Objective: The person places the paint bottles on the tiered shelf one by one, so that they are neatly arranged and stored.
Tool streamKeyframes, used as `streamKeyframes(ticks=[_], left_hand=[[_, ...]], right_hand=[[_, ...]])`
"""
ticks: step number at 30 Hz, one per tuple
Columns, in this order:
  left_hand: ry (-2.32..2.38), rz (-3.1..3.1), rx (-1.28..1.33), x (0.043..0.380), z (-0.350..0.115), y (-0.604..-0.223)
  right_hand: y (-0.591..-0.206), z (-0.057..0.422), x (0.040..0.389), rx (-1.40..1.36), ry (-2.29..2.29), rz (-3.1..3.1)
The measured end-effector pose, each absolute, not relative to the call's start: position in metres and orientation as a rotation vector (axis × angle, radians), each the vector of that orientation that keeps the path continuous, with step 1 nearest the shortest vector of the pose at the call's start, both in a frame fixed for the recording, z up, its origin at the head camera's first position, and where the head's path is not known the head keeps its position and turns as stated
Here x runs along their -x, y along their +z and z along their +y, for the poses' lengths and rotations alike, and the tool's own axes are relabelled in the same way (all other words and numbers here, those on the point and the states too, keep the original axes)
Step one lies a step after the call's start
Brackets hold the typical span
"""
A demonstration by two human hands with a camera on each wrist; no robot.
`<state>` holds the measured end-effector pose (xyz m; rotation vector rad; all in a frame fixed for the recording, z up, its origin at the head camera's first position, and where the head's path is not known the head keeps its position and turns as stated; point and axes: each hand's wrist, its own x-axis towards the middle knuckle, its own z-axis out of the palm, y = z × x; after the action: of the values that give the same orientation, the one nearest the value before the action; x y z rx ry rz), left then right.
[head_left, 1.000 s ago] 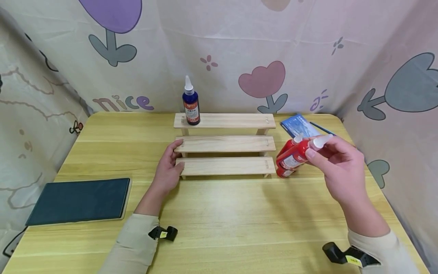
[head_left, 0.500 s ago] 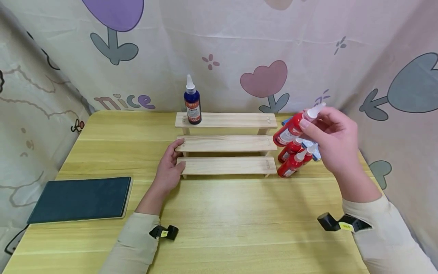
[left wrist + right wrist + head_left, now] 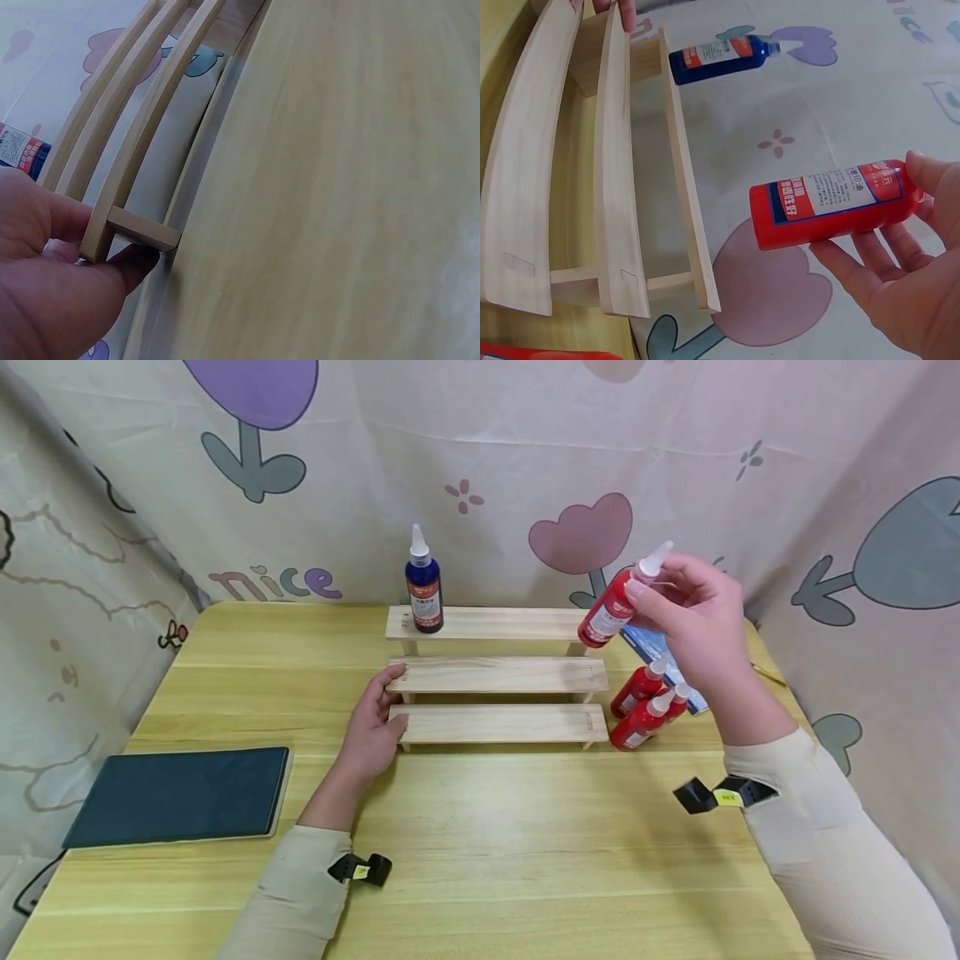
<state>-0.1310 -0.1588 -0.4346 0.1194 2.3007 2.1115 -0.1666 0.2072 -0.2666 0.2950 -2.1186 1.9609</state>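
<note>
We see the right hand (image 3: 693, 610) pinching a smooth red plastic bottle (image 3: 609, 610) by its pointy white tip, tilted in the air above the right end of the wooden step shelf (image 3: 495, 675). The left hand (image 3: 371, 727) rests with relaxed fingers against the shelf's left end, and a blue bottle (image 3: 423, 587) stands on its top step.

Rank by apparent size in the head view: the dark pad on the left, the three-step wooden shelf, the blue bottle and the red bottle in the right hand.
1. three-step wooden shelf
2. dark pad
3. blue bottle and red bottle: these look alike, and the red one, held tilted in the right hand, is nearer the camera, so no ranking.
</note>
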Motion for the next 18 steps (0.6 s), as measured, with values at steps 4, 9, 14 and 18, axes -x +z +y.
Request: streamKeyframes(ticks=[4, 9, 14, 18], left_hand=[[2.105, 2.308, -0.113, 0.13, -0.158, -0.434], [2.099, 2.316, -0.118, 0.13, -0.158, -0.434], [2.098, 2.318, -0.128, 0.13, -0.158, -0.434], [2.101, 2.314, -0.128, 0.13, -0.158, -0.435]], right_hand=[[-0.267, 0.203, 0.179, -0.298, 1.99, -2.129], [-0.268, 0.198, 0.195, -0.308, 2.005, -2.152], [-0.269, 0.196, 0.207, -0.248, 1.961, -2.251], [-0.269, 0.195, 0.213, -0.215, 1.893, -2.345]])
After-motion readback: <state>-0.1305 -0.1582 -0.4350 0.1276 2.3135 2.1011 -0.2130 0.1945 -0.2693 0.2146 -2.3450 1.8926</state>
